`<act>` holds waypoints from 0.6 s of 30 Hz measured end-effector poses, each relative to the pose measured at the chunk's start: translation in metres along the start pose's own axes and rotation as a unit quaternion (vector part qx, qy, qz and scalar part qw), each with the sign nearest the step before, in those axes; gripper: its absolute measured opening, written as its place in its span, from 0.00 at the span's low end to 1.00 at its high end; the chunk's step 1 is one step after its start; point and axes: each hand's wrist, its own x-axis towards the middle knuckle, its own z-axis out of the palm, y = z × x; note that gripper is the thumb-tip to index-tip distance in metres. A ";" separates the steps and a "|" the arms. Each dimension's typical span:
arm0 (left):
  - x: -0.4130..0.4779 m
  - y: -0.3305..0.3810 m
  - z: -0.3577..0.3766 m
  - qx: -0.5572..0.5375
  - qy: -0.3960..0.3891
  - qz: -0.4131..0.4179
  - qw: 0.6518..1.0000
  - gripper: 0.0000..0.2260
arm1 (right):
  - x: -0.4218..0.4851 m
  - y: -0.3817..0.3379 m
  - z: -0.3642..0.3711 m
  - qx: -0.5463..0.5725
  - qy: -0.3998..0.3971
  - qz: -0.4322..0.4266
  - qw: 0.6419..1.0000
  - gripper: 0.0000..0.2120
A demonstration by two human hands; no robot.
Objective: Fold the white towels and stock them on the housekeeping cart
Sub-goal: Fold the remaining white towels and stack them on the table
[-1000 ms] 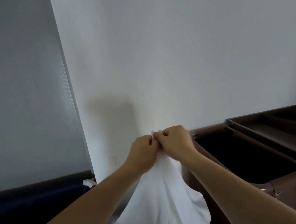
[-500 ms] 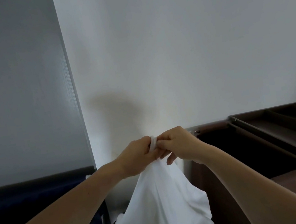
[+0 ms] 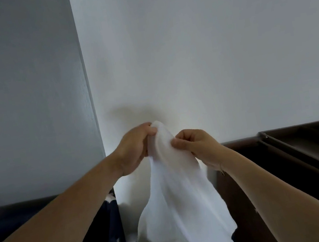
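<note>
Your left hand and right hand both pinch the white towel, which hangs lengthwise from them toward 6 o'clock.

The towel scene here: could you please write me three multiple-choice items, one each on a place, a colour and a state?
1. Where is the cart, relative to the towel?
A. to its right
B. to its left
C. behind the camera

2. What colour is the towel?
A. navy
B. white
C. brown

3. How is the towel held?
A. lying flat
B. by one hand
C. by both hands

Answers:
1. A, the dark cart stands right of the towel.
2. B, its cloth is white.
3. C, the left hand and right hand each keep a grip near its top.
</note>
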 end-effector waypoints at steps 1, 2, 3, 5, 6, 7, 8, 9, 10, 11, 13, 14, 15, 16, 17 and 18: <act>0.004 0.007 -0.003 -0.023 0.041 0.012 0.999 0.08 | 0.002 -0.005 -0.002 -0.003 -0.016 -0.004 1.000 0.11; 0.009 0.016 -0.005 -0.060 0.084 0.018 0.994 0.07 | 0.003 -0.015 -0.001 0.009 -0.034 -0.004 0.999 0.11; 0.015 0.026 -0.007 -0.101 0.125 0.020 0.987 0.09 | 0.006 -0.028 -0.001 0.016 -0.042 -0.012 0.999 0.10; 0.027 0.048 -0.011 -0.113 0.201 0.045 0.972 0.13 | 0.013 -0.062 0.000 0.007 0.009 -0.065 0.998 0.11; 0.035 0.060 -0.013 -0.067 0.234 0.077 0.967 0.13 | 0.016 -0.083 0.001 -0.016 0.061 -0.108 0.992 0.12; 0.042 0.071 -0.017 0.010 0.259 0.127 0.957 0.12 | 0.019 -0.101 0.001 -0.042 0.115 -0.155 0.980 0.13; 0.049 0.081 -0.021 0.107 0.273 0.183 0.938 0.12 | 0.020 -0.116 0.002 -0.061 0.155 -0.195 0.967 0.12; 0.054 0.089 -0.024 0.202 0.279 0.227 0.911 0.12 | 0.022 -0.123 0.005 -0.075 0.173 -0.224 0.956 0.09; 0.058 0.094 -0.028 0.276 0.282 0.248 0.885 0.12 | 0.021 -0.125 0.009 -0.101 0.170 -0.227 0.953 0.08; 0.059 0.095 -0.032 0.326 0.280 0.251 0.867 0.12 | 0.018 -0.118 0.013 -0.135 0.153 -0.204 0.958 0.10; 0.056 0.080 -0.036 0.392 0.256 0.241 0.850 0.12 | 0.010 -0.092 0.017 -0.189 0.129 -0.131 0.965 0.13; 0.053 0.068 -0.037 0.414 0.240 0.234 0.846 0.12 | 0.006 -0.083 0.017 -0.193 0.135 -0.114 0.965 0.13; 0.049 0.057 -0.037 0.423 0.228 0.225 0.848 0.12 | 0.004 -0.080 0.015 -0.184 0.151 -0.116 0.964 0.12; 0.048 0.050 -0.036 0.419 0.221 0.216 0.854 0.14 | 0.003 -0.083 0.012 -0.175 0.174 -0.133 0.960 0.10; 0.048 0.049 -0.033 0.408 0.220 0.205 0.862 0.15 | 0.003 -0.089 0.008 -0.170 0.199 -0.164 0.951 0.09; 0.051 0.055 -0.028 0.390 0.225 0.196 0.871 0.16 | 0.004 -0.100 0.006 -0.165 0.222 -0.198 0.940 0.08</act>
